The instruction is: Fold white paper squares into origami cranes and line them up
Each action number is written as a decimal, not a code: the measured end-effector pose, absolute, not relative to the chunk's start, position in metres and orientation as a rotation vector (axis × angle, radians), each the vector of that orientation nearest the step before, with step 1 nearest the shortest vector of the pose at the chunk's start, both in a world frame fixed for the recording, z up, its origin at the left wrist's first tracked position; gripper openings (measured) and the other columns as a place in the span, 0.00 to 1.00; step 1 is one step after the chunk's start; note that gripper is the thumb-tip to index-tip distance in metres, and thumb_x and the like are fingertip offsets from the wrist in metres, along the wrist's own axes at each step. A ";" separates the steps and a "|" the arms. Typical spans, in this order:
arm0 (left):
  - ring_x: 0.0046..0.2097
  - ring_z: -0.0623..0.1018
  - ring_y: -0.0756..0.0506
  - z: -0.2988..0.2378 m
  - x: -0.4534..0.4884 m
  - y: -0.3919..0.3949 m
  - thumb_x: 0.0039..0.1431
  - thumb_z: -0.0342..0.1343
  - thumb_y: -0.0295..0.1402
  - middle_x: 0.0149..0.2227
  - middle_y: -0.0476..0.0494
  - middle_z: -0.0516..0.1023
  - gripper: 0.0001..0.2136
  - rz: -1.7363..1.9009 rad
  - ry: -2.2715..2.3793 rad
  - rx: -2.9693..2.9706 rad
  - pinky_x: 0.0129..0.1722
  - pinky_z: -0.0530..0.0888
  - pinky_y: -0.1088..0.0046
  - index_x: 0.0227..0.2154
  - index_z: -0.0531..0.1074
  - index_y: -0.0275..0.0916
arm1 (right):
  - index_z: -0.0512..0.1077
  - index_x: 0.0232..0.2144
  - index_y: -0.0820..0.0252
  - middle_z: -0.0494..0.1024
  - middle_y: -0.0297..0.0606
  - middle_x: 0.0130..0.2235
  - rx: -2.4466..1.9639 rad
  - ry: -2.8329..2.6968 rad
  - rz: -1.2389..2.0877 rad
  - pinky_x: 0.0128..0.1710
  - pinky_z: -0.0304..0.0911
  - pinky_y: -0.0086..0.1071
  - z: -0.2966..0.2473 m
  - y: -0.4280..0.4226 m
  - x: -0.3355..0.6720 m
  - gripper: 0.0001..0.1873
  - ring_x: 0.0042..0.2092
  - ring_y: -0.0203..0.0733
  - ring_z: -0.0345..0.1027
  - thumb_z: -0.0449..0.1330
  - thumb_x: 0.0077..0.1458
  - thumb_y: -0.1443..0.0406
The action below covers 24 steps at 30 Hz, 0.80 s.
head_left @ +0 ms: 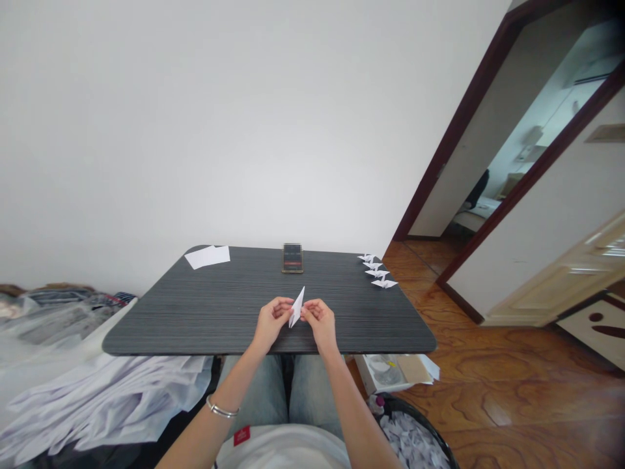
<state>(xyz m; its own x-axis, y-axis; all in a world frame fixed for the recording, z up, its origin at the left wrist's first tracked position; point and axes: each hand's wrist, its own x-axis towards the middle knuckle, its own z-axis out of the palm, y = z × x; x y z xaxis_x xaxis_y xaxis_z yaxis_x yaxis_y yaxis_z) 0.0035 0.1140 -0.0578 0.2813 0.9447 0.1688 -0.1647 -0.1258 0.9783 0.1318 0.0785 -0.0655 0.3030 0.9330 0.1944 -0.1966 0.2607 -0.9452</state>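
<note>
A slim, pointed piece of folded white paper [297,309] stands upright between my hands, a little above the front part of the dark table [205,326]. My left hand [273,320] pinches its left side between thumb and fingers. On the opposite side my right hand [319,320] grips the paper's right edge with thumb and forefinger. Several finished paper cranes [384,283] sit in a row along the table's right edge. White paper sheets [208,256] lie at the back left corner.
A phone on a stand [292,258] is at the table's back edge, by the wall. Below right are a white box [374,374] and a black bin [415,436] full of folded white paper. White cloth-like sheets [112,404] are heaped at the left. A doorway opens at right.
</note>
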 end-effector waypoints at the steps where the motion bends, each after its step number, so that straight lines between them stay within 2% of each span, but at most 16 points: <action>1: 0.27 0.74 0.51 -0.058 0.004 0.114 0.43 0.60 0.31 0.26 0.46 0.75 0.13 1.167 0.810 1.328 0.29 0.71 0.76 0.34 0.70 0.33 | 0.68 0.27 0.60 0.72 0.33 0.26 -1.002 -0.935 0.929 0.26 0.66 0.28 -0.066 0.079 0.132 0.09 0.28 0.36 0.67 0.63 0.42 0.64; 6: 0.26 0.73 0.51 -0.056 0.004 0.113 0.42 0.60 0.32 0.26 0.47 0.73 0.14 1.179 0.805 1.317 0.27 0.70 0.77 0.35 0.70 0.33 | 0.69 0.29 0.61 0.73 0.34 0.27 -1.026 -0.966 0.965 0.23 0.65 0.27 -0.064 0.078 0.132 0.11 0.27 0.35 0.67 0.63 0.40 0.63; 12: 0.27 0.74 0.50 -0.056 0.003 0.113 0.42 0.60 0.32 0.27 0.45 0.75 0.18 1.137 0.828 1.303 0.28 0.70 0.76 0.39 0.72 0.32 | 0.70 0.30 0.61 0.75 0.35 0.28 -1.023 -1.056 1.005 0.25 0.66 0.28 -0.059 0.076 0.130 0.10 0.29 0.36 0.68 0.61 0.43 0.62; 17: 0.29 0.75 0.48 -0.057 0.003 0.113 0.43 0.60 0.33 0.28 0.44 0.76 0.14 1.097 0.784 1.321 0.30 0.70 0.74 0.35 0.73 0.33 | 0.71 0.28 0.61 0.75 0.34 0.28 -0.989 -1.013 1.030 0.26 0.66 0.29 -0.063 0.078 0.132 0.08 0.26 0.35 0.68 0.62 0.42 0.64; 24: 0.24 0.71 0.52 -0.055 0.004 0.111 0.44 0.59 0.34 0.22 0.50 0.72 0.10 1.079 0.715 1.310 0.26 0.68 0.77 0.29 0.71 0.34 | 0.71 0.27 0.60 0.75 0.32 0.24 -0.969 -1.026 1.034 0.25 0.63 0.28 -0.062 0.077 0.132 0.05 0.24 0.35 0.67 0.61 0.43 0.64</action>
<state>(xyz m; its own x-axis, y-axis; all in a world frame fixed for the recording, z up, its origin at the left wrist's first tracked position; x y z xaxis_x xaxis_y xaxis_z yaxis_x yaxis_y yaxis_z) 0.0036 0.1113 -0.0546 0.3736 0.9147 0.1543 -0.2143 -0.0768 0.9737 0.1317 0.0769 -0.0616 0.1830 0.9643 0.1914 -0.1988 0.2270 -0.9534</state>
